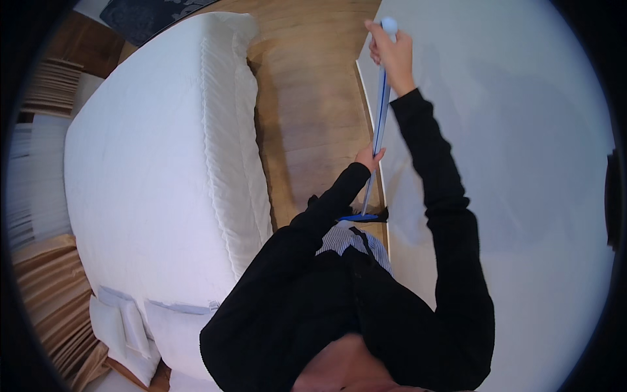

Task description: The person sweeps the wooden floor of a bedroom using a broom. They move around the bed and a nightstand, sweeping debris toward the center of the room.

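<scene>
A broom with a pale blue-striped handle [382, 108] stands tilted in front of me, between the bed and the wall. My right hand [394, 51] grips it near the rounded white end at the top. Lower down the same handle, my left hand [369, 158] is closed around it. The blue broom head [360, 217] with dark bristles is down by the floor at my feet, close to the baseboard. Part of the bristles is hidden behind my left sleeve and my striped trousers.
A bed with a white quilt [147, 147] fills the left side, with white pillows [171, 326] at its near end. The wall [514, 147] rises close on my right. Wooden floor [313, 117] runs between them. Tan curtains [54, 289] hang at far left.
</scene>
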`<state>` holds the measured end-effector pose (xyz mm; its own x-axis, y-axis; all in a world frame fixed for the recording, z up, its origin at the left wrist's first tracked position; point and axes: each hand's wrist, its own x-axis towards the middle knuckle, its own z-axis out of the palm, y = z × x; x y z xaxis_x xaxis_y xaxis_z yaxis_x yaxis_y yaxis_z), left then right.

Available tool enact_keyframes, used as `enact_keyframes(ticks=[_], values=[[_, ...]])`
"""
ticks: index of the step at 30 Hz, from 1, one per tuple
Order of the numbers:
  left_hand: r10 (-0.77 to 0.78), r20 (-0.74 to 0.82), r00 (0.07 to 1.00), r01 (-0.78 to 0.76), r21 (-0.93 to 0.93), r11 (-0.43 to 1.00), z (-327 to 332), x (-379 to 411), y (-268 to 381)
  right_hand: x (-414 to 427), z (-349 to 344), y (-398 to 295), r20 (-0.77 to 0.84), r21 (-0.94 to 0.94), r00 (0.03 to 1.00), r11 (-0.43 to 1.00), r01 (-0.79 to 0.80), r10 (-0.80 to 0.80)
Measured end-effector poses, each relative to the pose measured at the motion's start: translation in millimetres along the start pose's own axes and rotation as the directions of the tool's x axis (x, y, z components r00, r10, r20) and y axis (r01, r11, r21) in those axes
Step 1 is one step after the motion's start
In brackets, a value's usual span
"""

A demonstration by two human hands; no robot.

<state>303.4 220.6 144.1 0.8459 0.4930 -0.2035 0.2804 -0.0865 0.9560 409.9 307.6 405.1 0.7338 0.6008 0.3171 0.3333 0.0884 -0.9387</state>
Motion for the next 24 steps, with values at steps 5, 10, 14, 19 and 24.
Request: enact_keyframes(ticks=[5,10,14,19,24], values=[[-0.040,-0.004,0.999,0.040,0.032,0.999,0,22,-28,-11,6,10,-0.102,0.285,0.992,0.958,-0.043,0.075],[0.033,-0.048,0.998,-0.038,-0.103,0.994,-29,62,6,20,9,-31,-0.078,0.292,0.996,0.956,-0.018,0.043],[0.122,-0.129,0.984,-0.132,-0.075,0.988,-63,94,40,44,16,-55,-0.065,0.368,0.994,0.923,0.110,-0.093],[0.159,-0.138,0.978,-0.169,-0.070,0.983,-106,135,59,79,33,-62,-0.009,0.461,0.981,0.869,0.177,-0.195],[0.217,-0.291,0.932,-0.205,0.072,0.976,-130,195,57,130,38,-49,-0.007,0.503,0.959,0.828,0.249,-0.285]])
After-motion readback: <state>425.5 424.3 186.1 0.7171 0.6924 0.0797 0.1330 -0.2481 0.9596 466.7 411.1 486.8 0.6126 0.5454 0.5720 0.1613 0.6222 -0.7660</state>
